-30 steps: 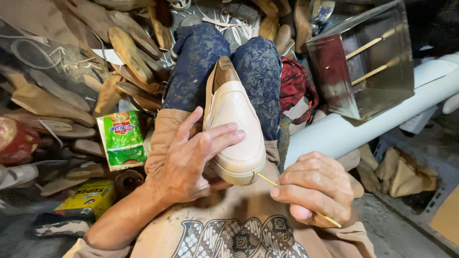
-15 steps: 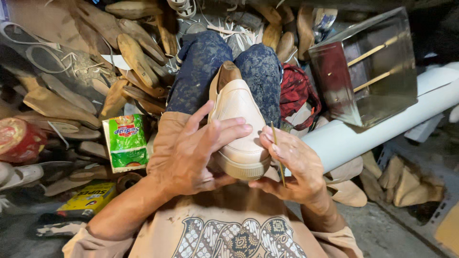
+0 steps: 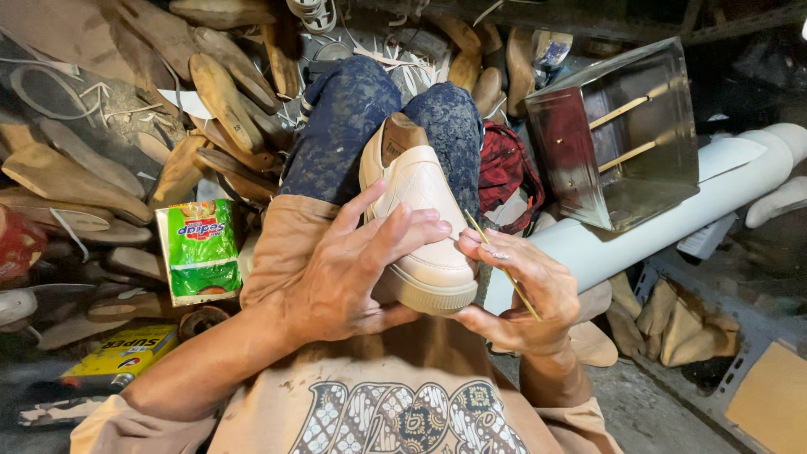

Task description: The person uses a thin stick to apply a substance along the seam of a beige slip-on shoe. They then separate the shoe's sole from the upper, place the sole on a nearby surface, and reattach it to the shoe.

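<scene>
I see a heap of wooden lasts (image 3: 126, 160) filling the floor at upper left, with a white pipe (image 3: 672, 227) slanting across the right side and a metal box (image 3: 622, 134) lying on its side above it. A red bag (image 3: 504, 172) sits between the box and my knees. A green packet (image 3: 200, 250) lies left of my thigh, and a yellow box (image 3: 122, 357) sits nearer, by my left arm. The cream shoe (image 3: 420, 227), still on its wooden form, rests on my lap between my knees, toe toward me. My left hand (image 3: 345, 269) is spread over its left side, fingers across the upper, thumb under the sole. My right hand (image 3: 517, 294) cups the toe from the right and pinches a thin stick (image 3: 504, 267) between thumb and fingers, its tip near the upper.
</scene>
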